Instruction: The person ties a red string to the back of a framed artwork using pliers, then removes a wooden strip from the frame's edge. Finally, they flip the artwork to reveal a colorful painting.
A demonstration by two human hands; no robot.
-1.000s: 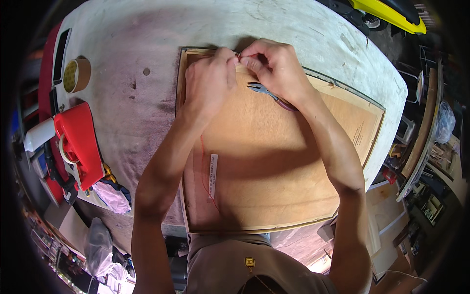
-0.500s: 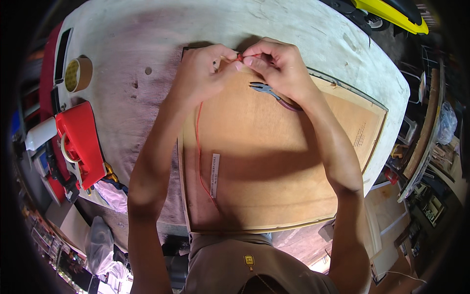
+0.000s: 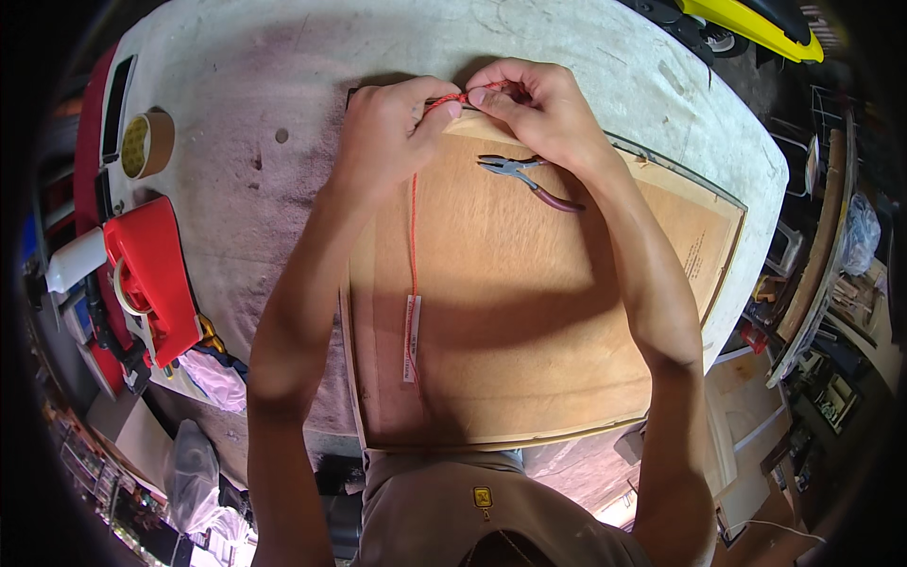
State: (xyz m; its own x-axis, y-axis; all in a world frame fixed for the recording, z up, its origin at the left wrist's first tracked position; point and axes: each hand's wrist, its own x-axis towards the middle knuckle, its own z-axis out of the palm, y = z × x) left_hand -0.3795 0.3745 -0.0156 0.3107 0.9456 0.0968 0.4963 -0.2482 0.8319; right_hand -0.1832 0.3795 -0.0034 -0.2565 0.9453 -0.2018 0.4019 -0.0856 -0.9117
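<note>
left hand (image 3: pixel 385 125) is pinching red cord (image 3: pixel 452 97) | right hand (image 3: pixel 552 109) is apparently pinching it just beside, partly hiding it | pliers (image 3: pixel 511 167) are lying on wooden panel (image 3: pixel 520 255)

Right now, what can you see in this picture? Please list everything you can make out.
Framed wooden panel: one, light brown, on the table
Red cord: apparently one, red, at the fingers and down the panel's left part
Pliers: one, grey and dark red, on the panel
Label: one, white, panel's left part
Table: one, whitish, centre
Tape roll: one, brown, table's left
Red object: one, red, left
Small clutter: uncountable, mixed, both sides
Left hand, right hand: two, bare, pinching the cord
</note>
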